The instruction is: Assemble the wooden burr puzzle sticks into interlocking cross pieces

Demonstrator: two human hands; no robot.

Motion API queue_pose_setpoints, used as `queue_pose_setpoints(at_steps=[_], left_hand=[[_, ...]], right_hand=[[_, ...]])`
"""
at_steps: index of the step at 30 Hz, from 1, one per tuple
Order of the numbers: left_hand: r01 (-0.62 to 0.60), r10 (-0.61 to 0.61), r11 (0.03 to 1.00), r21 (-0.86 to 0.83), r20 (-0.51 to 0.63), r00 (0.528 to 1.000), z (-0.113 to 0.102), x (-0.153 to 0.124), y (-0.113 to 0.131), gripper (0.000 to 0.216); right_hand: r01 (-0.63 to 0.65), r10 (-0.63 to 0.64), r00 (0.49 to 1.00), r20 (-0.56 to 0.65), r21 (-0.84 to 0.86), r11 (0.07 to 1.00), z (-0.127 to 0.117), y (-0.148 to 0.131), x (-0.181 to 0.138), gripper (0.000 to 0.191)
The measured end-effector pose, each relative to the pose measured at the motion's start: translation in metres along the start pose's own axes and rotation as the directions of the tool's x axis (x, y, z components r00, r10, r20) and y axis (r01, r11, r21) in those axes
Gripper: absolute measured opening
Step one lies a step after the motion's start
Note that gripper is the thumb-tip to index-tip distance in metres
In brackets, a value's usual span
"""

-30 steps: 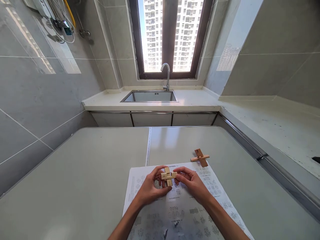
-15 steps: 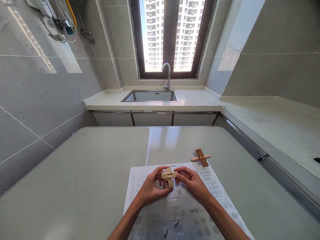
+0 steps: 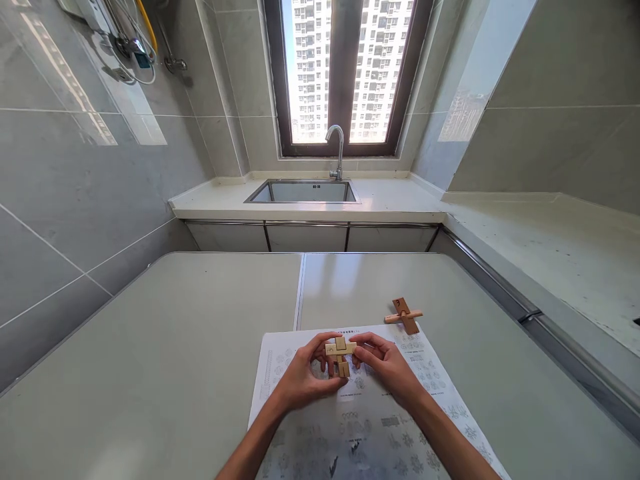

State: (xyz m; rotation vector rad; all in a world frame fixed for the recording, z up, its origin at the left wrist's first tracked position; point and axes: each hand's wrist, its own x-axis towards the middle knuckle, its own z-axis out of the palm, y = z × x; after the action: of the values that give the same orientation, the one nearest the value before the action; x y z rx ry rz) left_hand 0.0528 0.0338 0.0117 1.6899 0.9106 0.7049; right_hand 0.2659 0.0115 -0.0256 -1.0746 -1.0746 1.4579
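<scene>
Between my two hands, above the printed sheet, is a small pale wooden interlocking puzzle made of crossed notched blocks. My left hand grips it from the left, thumb at the bottom block and index finger over the top one. My right hand pinches the right end of the horizontal block between thumb and fingertips. Some fingers of both hands are hidden behind the puzzle. Beyond the sheet's top right corner lies a brown flat wooden piece with a lighter round wooden stick across it.
The sheet, covered with printed diagrams, lies on a large pale table with a seam. A counter with a sink and faucet stands at the far end, under a window. Another counter runs along the right.
The view shifts slightly, so everything sits a little further right. Both hands keep their grip; the puzzle is turned a little, with its lower block facing more squarely toward me.
</scene>
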Motion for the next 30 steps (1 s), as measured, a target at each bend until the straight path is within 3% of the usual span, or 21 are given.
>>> queue_pose_setpoints(at_steps=[30], left_hand=[[0.006, -0.006, 1.0, 0.004, -0.003, 1.0, -0.0002, 0.0002, 0.0019, 0.06]], right_hand=[[0.011, -0.012, 1.0, -0.02, -0.036, 0.999, -0.0008, 0.005, 0.0002, 0.043]])
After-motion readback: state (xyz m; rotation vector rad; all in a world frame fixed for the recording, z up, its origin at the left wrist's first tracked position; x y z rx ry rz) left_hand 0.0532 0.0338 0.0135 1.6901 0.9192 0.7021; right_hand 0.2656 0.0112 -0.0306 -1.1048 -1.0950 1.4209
